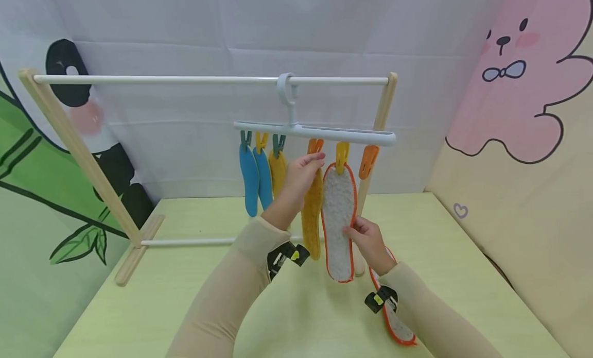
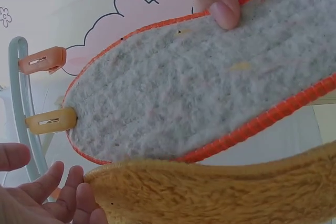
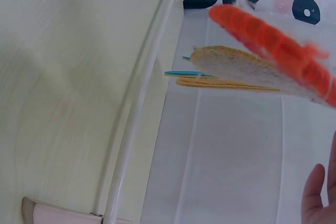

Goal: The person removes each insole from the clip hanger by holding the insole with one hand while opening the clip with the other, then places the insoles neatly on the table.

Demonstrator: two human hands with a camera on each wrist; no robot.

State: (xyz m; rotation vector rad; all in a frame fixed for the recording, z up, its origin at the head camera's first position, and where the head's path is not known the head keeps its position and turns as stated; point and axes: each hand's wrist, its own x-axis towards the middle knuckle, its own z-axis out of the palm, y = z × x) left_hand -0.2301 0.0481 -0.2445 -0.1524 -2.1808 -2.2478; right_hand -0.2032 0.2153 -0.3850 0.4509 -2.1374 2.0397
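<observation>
A grey felt insole (image 1: 339, 219) with orange edging hangs from a yellow clip (image 1: 342, 157). My right hand (image 1: 369, 242) pinches its edge, thumb on the front face in the left wrist view. The left hand (image 1: 301, 185) is raised by a mustard-yellow insole (image 1: 313, 219) under an orange clip (image 1: 315, 146). In the left wrist view the left fingers (image 2: 68, 195) are loosely spread, tips right at the top edge of the yellow insole. In the right wrist view, the orange edging (image 3: 273, 45) shows blurred and close.
A pale blue hanger (image 1: 319, 133) hangs on the white rail (image 1: 185, 80) of a wooden-ended rack. Two blue insoles (image 1: 249, 180) and another yellow one (image 1: 277, 168) hang further left. An orange clip (image 1: 368, 162) hangs at right. Another grey insole (image 1: 397, 324) lies on the table (image 1: 468, 275).
</observation>
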